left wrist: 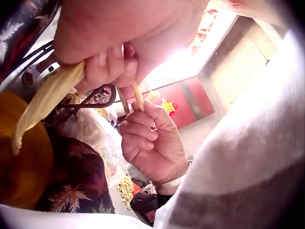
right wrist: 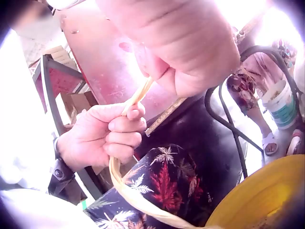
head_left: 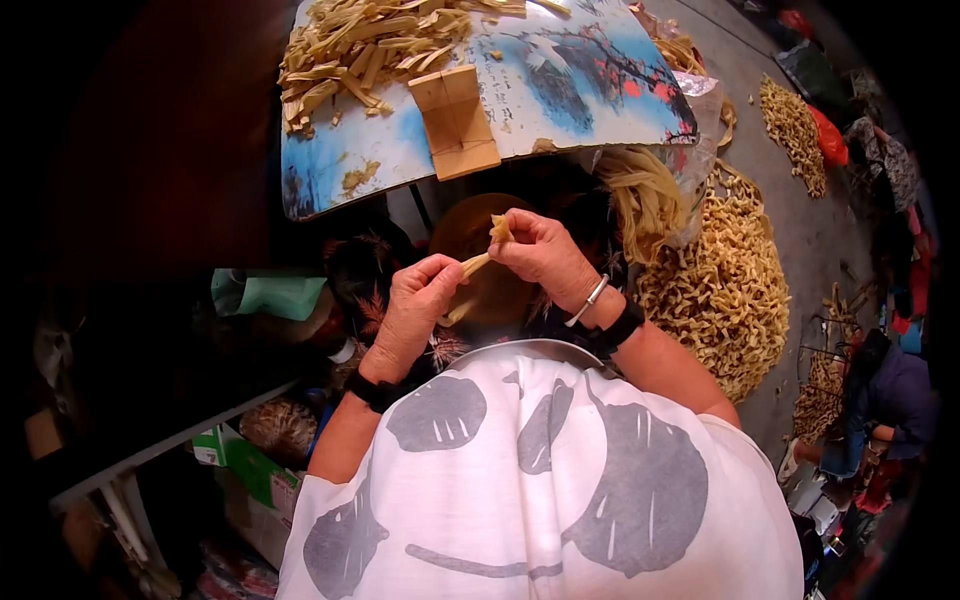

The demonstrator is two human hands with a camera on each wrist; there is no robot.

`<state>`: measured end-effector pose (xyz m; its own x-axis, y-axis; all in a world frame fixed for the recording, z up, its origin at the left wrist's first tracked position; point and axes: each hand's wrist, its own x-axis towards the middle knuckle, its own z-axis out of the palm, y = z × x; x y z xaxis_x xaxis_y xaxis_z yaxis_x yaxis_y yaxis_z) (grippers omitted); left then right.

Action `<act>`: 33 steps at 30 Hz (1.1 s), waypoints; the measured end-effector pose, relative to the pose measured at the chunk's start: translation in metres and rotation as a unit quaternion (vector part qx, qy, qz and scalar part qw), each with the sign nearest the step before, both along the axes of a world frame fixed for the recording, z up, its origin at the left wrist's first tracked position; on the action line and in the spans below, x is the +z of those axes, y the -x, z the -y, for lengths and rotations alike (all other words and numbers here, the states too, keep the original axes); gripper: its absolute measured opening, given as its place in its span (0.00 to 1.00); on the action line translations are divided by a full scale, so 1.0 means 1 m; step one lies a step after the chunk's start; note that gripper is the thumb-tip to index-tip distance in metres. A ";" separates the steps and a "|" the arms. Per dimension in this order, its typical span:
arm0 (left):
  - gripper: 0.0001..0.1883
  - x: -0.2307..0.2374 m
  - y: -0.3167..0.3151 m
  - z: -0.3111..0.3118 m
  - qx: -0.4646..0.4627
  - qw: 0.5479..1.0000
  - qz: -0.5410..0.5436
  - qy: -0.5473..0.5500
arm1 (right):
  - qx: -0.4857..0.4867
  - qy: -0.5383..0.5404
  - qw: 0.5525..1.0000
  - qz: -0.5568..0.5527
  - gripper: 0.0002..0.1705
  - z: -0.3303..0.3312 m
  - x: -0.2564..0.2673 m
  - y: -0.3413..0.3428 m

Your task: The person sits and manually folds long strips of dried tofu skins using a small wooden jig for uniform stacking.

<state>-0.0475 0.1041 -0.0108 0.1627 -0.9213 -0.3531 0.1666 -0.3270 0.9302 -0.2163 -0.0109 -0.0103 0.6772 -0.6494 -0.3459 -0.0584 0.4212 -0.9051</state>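
A pale yellow strip (head_left: 474, 265) is stretched between the two hands in the head view. My left hand (head_left: 412, 305) pinches it, and its loose tail (left wrist: 45, 102) hangs down in the left wrist view. With thumb and fingers my right hand (head_left: 545, 258) grips the other end, where a small folded bit (head_left: 501, 230) sticks up. In the right wrist view the strip (right wrist: 138, 200) runs from below the left hand (right wrist: 105, 133) toward a yellow bowl (right wrist: 267, 191). The right hand (right wrist: 176, 47) fills the top there, its fingertips partly hidden.
A painted board (head_left: 560, 90) ahead bears loose strips (head_left: 370, 50) and a wooden block (head_left: 455, 122). Long strips (head_left: 645, 200) hang at its right edge, beside a large heap of small knotted pieces (head_left: 720, 290). Another person (head_left: 895, 395) is at the far right.
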 end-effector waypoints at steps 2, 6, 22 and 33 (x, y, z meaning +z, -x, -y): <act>0.10 -0.003 -0.009 0.001 -0.015 0.999 -0.041 -0.013 | 0.013 -0.039 0.999 -0.001 0.04 0.007 0.002 0.000; 0.07 0.009 -0.013 0.023 -0.007 0.989 0.118 0.086 | 0.005 -0.012 1.000 0.023 0.07 0.027 0.014 -0.007; 0.10 0.014 -0.065 0.164 0.131 0.879 0.427 0.165 | -0.127 0.582 0.788 -0.157 0.06 0.128 -0.005 -0.084; 0.11 0.010 -0.065 0.138 0.153 0.954 0.247 0.072 | -0.110 0.505 0.843 -0.145 0.06 0.124 -0.001 -0.064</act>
<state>0.0173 -0.0338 -0.0012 0.5454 -0.8374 -0.0362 -0.2371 -0.1956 0.9516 -0.1525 -0.1350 -0.0117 0.4845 -0.8106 0.3289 -0.3607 -0.5276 -0.7691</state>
